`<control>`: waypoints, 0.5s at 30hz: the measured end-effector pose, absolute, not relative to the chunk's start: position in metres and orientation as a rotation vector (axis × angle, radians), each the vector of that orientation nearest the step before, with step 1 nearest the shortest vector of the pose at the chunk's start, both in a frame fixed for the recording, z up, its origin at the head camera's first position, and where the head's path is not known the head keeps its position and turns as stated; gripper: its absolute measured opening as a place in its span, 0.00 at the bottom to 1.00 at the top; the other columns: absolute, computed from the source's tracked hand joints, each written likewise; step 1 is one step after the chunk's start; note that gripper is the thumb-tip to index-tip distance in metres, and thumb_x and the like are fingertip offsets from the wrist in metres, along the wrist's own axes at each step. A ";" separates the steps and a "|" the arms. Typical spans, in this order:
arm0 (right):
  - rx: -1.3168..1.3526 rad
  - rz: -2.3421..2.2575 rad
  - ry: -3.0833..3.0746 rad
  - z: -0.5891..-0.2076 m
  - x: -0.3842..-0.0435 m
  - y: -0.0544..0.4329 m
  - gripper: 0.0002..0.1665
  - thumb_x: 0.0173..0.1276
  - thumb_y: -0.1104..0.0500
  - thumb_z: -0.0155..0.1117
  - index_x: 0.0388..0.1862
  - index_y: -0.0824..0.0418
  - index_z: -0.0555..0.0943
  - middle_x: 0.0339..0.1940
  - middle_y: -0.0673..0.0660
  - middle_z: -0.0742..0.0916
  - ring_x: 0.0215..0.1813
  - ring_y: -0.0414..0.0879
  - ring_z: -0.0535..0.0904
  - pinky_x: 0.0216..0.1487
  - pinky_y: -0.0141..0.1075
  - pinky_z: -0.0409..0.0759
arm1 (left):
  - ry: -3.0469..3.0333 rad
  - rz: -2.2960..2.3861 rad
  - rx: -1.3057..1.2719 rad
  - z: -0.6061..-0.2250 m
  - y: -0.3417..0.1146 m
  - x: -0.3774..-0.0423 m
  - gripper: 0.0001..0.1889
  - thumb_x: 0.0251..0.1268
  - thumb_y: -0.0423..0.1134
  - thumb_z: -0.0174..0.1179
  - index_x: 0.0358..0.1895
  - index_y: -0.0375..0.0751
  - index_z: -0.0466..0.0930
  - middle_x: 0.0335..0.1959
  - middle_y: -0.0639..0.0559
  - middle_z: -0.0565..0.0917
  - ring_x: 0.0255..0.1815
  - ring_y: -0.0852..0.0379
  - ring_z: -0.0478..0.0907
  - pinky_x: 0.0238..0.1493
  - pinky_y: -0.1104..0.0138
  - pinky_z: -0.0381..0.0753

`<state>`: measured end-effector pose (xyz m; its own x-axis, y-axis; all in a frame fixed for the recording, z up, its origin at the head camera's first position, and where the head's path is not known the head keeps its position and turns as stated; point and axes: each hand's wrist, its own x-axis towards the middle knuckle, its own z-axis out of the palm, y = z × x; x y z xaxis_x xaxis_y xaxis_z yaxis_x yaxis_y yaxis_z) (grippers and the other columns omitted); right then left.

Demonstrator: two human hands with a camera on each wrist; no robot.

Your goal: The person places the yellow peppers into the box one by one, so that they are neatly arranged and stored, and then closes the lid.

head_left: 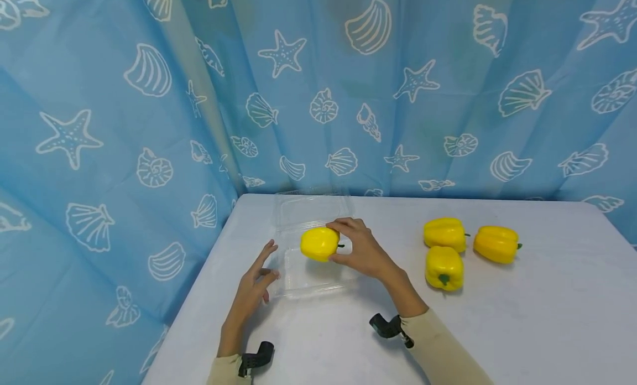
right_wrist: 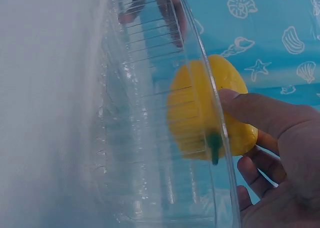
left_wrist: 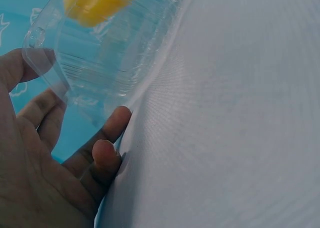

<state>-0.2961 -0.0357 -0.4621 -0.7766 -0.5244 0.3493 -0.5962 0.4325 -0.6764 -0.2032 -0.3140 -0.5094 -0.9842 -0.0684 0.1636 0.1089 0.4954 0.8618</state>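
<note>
One yellow pepper (head_left: 317, 244) in right hand (head_left: 365, 253) over clear container (head_left: 304, 277)

Long beige sleeves (head_left: 444, 349), black wrist cameras (head_left: 383, 325) (stubby, bent)

White-covered table (head_left: 497, 329) with three yellow peppers (head_left: 444, 234) and a clear plastic container (head_left: 293, 274).

Bell peppers (head_left: 318, 244) smooth, glossy; container (right_wrist: 142, 118) clear ribbed plastic, shiny; desk cloth (left_wrist: 235, 108) matt, fine-woven; curtain (head_left: 318, 136) smooth.
</note>
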 end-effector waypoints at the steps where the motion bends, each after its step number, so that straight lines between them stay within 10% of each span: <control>1: 1.011 1.272 -2.591 -0.462 -0.296 -0.037 0.39 0.56 0.57 0.80 0.67 0.55 0.77 0.66 0.54 0.77 0.66 0.52 0.66 0.65 0.58 0.64 | -2.560 -1.495 -0.041 -0.504 -0.312 -0.201 0.29 0.73 0.36 0.55 0.76 0.50 0.64 0.79 0.56 0.59 0.47 0.45 0.78 0.16 0.59 0.78; 15: 1.053 1.246 -2.592 -0.470 -0.303 -0.054 0.39 0.55 0.58 0.80 0.67 0.56 0.77 0.65 0.55 0.77 0.66 0.53 0.65 0.61 0.55 0.63 | -2.547 -1.511 -0.078 -0.486 -0.305 -0.192 0.29 0.73 0.36 0.56 0.76 0.47 0.65 0.79 0.53 0.60 0.47 0.45 0.79 0.18 0.56 0.80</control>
